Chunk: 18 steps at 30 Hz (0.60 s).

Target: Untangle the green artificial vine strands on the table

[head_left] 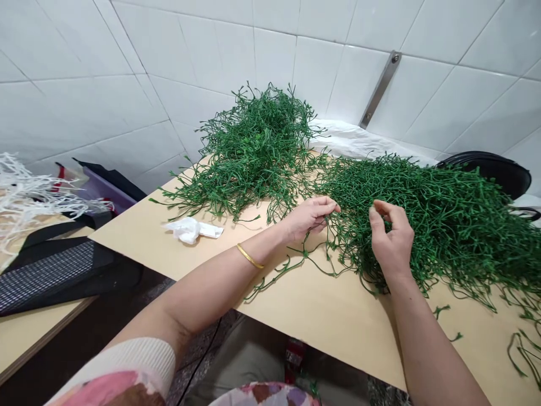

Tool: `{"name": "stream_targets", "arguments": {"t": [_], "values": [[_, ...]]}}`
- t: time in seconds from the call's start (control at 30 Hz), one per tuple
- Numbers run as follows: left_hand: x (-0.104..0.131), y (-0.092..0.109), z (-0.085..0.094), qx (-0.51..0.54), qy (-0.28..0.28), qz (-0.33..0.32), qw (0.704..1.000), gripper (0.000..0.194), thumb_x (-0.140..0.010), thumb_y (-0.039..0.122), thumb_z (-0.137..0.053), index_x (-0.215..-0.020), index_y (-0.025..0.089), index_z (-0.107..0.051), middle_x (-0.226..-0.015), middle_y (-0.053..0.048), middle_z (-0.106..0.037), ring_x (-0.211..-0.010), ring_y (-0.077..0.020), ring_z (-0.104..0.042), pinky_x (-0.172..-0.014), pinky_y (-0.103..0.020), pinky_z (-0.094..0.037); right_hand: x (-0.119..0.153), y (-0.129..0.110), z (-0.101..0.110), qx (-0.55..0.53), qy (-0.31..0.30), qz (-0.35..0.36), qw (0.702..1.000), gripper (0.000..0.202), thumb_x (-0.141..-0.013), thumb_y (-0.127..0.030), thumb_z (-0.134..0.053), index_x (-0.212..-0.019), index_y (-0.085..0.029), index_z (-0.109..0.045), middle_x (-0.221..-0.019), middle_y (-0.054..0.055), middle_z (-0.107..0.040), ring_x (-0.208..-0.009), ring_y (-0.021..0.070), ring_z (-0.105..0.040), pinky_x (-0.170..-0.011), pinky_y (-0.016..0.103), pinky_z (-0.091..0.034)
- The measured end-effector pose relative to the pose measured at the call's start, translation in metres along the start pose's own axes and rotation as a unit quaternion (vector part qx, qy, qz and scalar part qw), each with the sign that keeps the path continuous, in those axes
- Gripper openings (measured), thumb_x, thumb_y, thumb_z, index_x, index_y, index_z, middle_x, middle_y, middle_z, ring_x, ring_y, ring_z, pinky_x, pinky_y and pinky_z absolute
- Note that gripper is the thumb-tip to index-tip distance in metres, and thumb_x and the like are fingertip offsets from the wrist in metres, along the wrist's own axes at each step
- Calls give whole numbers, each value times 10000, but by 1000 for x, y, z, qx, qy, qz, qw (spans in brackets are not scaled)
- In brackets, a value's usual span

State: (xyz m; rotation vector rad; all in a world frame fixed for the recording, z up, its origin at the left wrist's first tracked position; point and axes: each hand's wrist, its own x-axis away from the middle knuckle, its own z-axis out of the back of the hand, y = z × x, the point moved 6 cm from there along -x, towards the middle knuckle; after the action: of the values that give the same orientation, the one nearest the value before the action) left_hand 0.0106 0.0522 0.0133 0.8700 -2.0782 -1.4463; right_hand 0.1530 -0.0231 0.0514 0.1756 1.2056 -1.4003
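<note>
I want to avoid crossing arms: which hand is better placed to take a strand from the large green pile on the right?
Right, probably: the right hand is at that green pile, while the left hand seems to pinch a green strand.

Even, fairly bright light fell from above — soft shadows lay on the worktop (274,290), a pale sheen on the wall tiles (321,62). Below the worktop it was dim; focus looked mostly clear, with wide-angle stretching towards the edges.
</note>
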Motion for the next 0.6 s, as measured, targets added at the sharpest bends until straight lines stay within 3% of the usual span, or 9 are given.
{"name": "stream_targets", "arguments": {"t": [0.07, 0.13, 0.27, 0.33, 0.43, 0.6], "values": [[2, 2, -4, -6, -7, -7, 1000, 160, -777, 316, -550, -762, 157, -539, -451, 96, -197, -347, -23, -163, -360, -173, -129, 1, 3, -1, -51, -9, -39, 998, 266, -849, -357, -449, -916, -168, -623, -870, 85, -627, -823, 195, -584, -760, 363, -461], [3, 2, -7, -8, -16, -10, 1000, 164, -775, 318, -551, -759, 156, -531, -460, 95, -198, -353, -23, -159, -363, -174, -130, 4, 2, -8, -109, -59, -66, 990, 286, -859, -368, -430, -866, -170, -636, -835, 75, -640, -798, 190, -602, -735, 348, -473], [3, -3, -10, 1, -21, -8, 1000, 236, -777, 400, -531, -769, 165, -511, -477, 91, -197, -357, -25, -166, -362, -179, -126, 13, -11, -30, -161, -201, -47, 965, 273, -852, -362, -449, -886, -180, -650, -885, 62, -652, -826, 183, -602, -751, 326, -467], [2, -4, -10, 3, -18, -20, 1000, 269, -781, 433, -510, -765, 165, -499, -495, 87, -229, -357, -20, -168, -361, -181, -115, 17, -14, -38, -165, -243, -37, 955, 254, -846, -344, -463, -937, -185, -640, -911, 51, -652, -854, 177, -595, -763, 311, -457], [0, -4, -10, -6, -19, -44, 999, 245, -784, 404, -504, -752, 164, -468, -508, 78, -303, -372, -20, -224, -368, -173, -136, 20, -12, -42, -163, -258, -50, 951, 237, -840, -318, -471, -959, -184, -626, -879, 36, -648, -827, 165, -588, -735, 289, -451], [-5, -12, -7, -58, -16, -38, 997, 163, -680, 223, -609, -767, 146, -496, -511, 66, -422, -431, -41, -379, -437, -181, -290, 15, -9, -34, -93, -198, -28, 975, 165, -830, -271, -476, -795, -177, -607, -749, 25, -582, -689, 139, -523, -635, 267, -410]]}}
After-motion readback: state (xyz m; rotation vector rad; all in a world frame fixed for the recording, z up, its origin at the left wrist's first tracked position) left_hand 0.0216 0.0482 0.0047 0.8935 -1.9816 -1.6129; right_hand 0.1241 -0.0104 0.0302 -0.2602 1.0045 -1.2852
